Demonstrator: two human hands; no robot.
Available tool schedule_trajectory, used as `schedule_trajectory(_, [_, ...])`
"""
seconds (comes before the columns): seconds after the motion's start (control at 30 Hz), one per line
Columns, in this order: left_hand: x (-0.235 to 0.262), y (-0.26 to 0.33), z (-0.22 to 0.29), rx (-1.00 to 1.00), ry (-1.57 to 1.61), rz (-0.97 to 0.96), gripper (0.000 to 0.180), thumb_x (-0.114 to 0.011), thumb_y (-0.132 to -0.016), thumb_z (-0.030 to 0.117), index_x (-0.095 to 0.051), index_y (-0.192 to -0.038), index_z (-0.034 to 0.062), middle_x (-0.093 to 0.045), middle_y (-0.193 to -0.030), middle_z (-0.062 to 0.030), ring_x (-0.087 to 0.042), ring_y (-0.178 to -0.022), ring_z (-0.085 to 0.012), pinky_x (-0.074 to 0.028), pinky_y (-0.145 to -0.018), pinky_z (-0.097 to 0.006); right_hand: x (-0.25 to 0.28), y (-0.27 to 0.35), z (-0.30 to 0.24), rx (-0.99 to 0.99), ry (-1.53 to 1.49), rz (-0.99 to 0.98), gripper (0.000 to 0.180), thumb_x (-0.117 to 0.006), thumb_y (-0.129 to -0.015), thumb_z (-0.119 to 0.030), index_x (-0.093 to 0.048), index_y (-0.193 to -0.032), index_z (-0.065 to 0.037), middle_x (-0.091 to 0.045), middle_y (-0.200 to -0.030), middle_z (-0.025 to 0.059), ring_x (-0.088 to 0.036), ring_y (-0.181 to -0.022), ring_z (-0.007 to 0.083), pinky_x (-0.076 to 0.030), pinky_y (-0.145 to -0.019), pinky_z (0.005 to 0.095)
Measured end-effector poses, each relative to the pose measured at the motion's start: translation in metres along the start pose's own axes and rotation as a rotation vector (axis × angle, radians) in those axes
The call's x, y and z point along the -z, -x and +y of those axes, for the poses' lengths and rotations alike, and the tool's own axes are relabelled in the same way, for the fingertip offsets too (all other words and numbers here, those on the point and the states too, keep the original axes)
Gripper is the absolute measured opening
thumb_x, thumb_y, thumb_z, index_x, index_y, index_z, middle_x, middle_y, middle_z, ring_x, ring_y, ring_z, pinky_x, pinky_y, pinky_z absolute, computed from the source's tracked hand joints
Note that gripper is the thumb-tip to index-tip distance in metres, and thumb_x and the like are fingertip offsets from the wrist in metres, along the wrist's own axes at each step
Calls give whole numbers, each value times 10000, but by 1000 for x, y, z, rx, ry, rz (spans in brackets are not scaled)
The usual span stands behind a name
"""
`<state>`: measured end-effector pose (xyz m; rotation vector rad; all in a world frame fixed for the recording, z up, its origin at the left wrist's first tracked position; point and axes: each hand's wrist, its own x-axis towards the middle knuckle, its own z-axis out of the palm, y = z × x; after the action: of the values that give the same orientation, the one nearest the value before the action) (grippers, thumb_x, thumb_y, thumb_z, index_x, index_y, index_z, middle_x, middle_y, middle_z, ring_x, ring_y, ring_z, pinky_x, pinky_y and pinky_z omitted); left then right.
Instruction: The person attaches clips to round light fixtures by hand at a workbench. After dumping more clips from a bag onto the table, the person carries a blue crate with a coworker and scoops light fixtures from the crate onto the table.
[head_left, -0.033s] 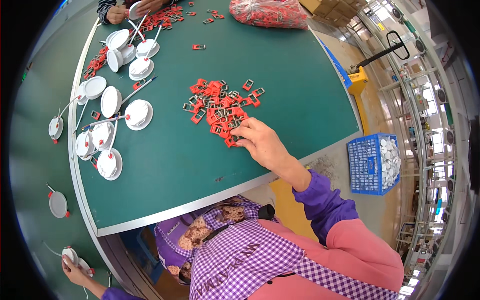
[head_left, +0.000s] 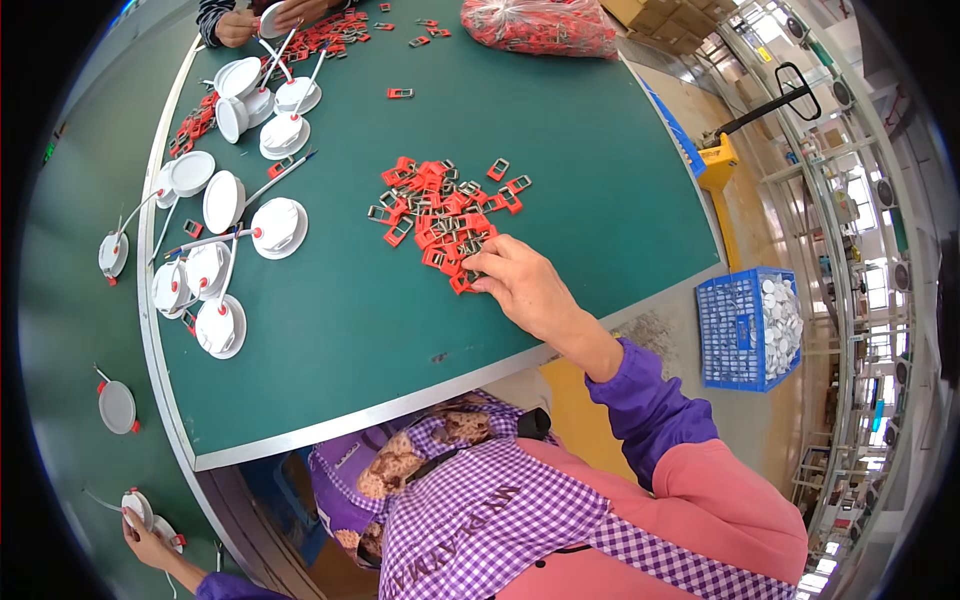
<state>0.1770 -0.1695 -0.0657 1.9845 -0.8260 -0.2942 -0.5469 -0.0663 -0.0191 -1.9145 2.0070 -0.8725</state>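
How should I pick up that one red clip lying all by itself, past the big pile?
Probably pinch the lone clip by its red left end, finger and thumb on its near and far edges, reaching from above. It lies flat on the green table, lengthwise left to right, apart from the pile.

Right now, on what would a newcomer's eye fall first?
Probably on the pile of red clips in the middle of the green table, with the right hand at its near edge. Next come the white round parts with cables, at left, and the blue crate beyond the table's right edge.
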Motion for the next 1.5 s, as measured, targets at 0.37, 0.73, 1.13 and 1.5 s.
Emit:
schedule_trajectory(0.37, [-82, 123, 147, -649, -135, -21, 425, -671, -856, 231, -570, -1211, 19, -589, -1169, -134, -573, -1048, -219, -448, -873, -331, -16, -5, -1, 293, 324, 124, 189, -604, -775, -5, -595, -963, -13, -612, -985, 104, -600, -854, 266, -505, -749, 347])
schedule_trajectory(0.73, [-204, 263, 196, -823, -188, -427, 631, -770, -715, 169, -461, -1229, -28, -467, -1257, -213, -434, -1180, -371, -362, -993, -423, -30, 0, -37, -276, -752, 94, 175, -582, -900, -54, -615, -1057, 16, -668, -947, 70, -638, -731, 126, -506, -640, 261])
schedule_trajectory(1.13, [-165, 361, 211, 172, 875, -1306, 735, -742, -706, -64, -326, -1287, 106, -477, -1178, -114, -581, -1001, -201, -561, -715, -267, -58, -31, -89, -285, -1001, -43, 122, -634, -879, -77, -642, -954, 19, -654, -830, 28, -564, -654, 44, -459, -564, 207])
schedule_trajectory(1.5, [-160, 368, 226, 209, 863, -1111, 500, -645, -827, -35, -415, -1270, -8, -591, -1092, -106, -593, -987, -157, -497, -859, -292, -38, -29, -93, 1, -540, 124, 115, -679, -810, -66, -665, -904, -2, -634, -796, 101, -600, -644, 202, -468, -575, 296])
